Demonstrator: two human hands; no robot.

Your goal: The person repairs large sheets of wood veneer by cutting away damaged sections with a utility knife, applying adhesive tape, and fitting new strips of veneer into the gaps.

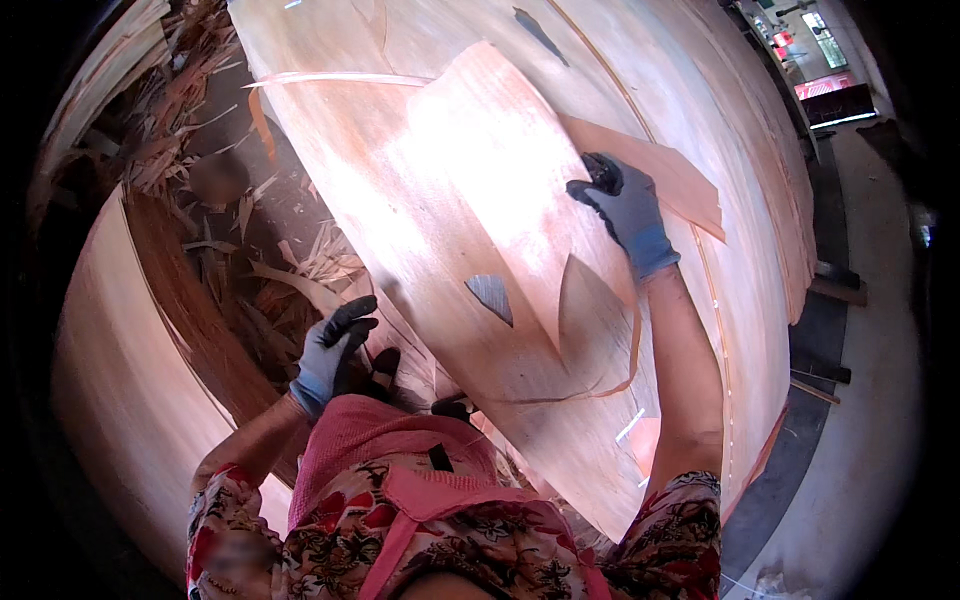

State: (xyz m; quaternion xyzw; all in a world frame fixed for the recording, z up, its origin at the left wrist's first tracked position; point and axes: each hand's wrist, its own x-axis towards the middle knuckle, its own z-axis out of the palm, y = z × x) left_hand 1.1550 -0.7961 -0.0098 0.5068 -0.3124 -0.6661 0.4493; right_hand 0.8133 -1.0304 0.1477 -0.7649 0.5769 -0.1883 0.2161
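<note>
My right hand [622, 208], in a grey glove with black fingers, is closed at the right edge of a torn, pale wood veneer piece [500, 200]. Its fingers are curled and its thumb lies along that edge. A smaller, browner veneer offcut [680, 185] pokes out behind this hand. Beneath both lies a large veneer sheet [400, 235] with a small grey patch [489, 296] showing on it. Low on the left, clear of the sheet, my left hand [335, 350] hangs near my apron with its gloved fingers apart and nothing in them.
Veneer scraps [290, 270] litter the floor on the left. A curved stack of veneer [130, 330] stands at the far left. Thin strips [340, 78] lie across the sheet. To the right, dark beams [835, 285] stick out beside a pale floor strip [880, 330].
</note>
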